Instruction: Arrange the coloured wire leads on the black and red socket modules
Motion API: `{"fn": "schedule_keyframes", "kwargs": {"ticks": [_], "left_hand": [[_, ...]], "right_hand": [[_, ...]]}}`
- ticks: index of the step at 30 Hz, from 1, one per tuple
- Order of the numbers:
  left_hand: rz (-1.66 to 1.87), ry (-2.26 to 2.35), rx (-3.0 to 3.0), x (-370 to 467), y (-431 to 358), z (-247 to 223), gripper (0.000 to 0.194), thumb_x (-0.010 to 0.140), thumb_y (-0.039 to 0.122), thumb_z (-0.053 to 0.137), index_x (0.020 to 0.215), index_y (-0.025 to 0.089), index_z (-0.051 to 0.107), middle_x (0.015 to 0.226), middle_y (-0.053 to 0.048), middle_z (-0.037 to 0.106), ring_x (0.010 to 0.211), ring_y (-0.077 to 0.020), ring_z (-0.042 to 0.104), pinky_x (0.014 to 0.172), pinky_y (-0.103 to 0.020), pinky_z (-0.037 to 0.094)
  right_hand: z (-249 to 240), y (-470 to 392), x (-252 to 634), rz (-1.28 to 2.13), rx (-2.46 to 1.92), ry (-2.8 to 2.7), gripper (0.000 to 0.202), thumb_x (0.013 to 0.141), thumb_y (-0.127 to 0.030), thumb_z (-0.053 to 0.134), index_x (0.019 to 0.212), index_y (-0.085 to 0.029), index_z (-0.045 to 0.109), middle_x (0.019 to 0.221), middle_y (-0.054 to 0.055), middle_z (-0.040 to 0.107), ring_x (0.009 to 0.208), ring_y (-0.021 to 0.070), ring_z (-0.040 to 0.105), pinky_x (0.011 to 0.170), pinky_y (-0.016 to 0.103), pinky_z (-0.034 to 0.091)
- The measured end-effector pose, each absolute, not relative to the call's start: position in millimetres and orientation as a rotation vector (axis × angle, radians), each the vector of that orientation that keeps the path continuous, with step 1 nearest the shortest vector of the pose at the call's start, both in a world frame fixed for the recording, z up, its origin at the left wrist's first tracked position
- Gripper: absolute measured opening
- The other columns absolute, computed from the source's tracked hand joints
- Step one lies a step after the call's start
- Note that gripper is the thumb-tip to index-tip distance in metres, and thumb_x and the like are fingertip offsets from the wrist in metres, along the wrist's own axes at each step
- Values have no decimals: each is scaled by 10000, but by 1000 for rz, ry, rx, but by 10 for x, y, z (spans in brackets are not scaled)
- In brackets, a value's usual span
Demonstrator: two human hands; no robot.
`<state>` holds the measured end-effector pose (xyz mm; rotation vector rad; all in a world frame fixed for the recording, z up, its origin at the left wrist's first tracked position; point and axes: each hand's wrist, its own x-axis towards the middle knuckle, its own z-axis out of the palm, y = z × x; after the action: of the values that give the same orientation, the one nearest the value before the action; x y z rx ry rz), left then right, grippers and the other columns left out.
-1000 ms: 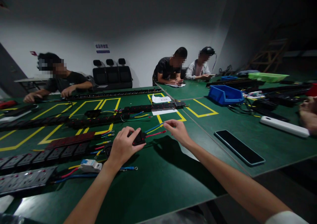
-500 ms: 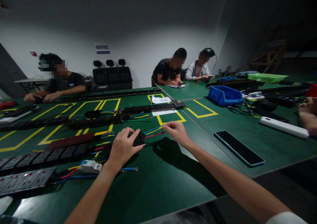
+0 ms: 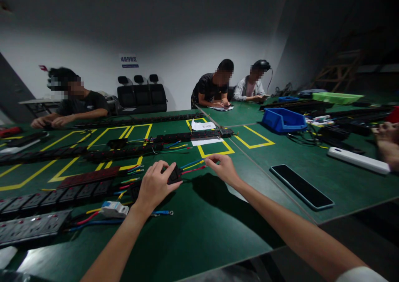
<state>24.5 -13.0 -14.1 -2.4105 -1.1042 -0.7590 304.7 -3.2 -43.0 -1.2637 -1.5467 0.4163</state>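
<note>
My left hand [image 3: 157, 181] is closed over a black socket module [image 3: 175, 175], thumb along its near side. Blue, yellow and red wires [image 3: 191, 166] run rightward out of the module. At their far ends, the thumb and forefinger of my right hand [image 3: 222, 166] are pinched on the blue and yellow wire tips, while the red wire's end lies just beneath the fingers. Left of my left hand lie rows of black socket strips [image 3: 75, 194] with coloured wire leads. A white and blue circuit breaker [image 3: 114, 209] sits among the leads nearest me.
A phone [image 3: 301, 186] and a long white device [image 3: 358, 160] lie to the right. Behind them stands a blue bin [image 3: 283, 120]. Several people sit around the green table [image 3: 218, 232], and another person's hand [image 3: 386, 142] shows at the right edge. Yellow tape marks rectangles on the tabletop.
</note>
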Motion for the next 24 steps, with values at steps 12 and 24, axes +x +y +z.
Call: {"fn": "schedule_keyframes", "kwargs": {"ticks": [12,24], "left_hand": [[-773,-1110,-2349,256,-141,-138,530,799,411,826,1243,165,676,991,-97,599,899,-262,581,768,-376,502],[-808,-1133,-2334,264,-150,-140,533,801,417,826,1244,160,676,1005,-98,600,916,-257,583,790,-371,511]], "right_hand": [[-402,-81,3004,370,-1260,-1567,265,899,-387,618,828,-196,788,768,51,768,673,206,667,653,301,489],[-403,-81,3021,374,-1210,-1586,280,932,-414,585,876,-192,746,819,52,753,738,204,658,689,300,483]]}}
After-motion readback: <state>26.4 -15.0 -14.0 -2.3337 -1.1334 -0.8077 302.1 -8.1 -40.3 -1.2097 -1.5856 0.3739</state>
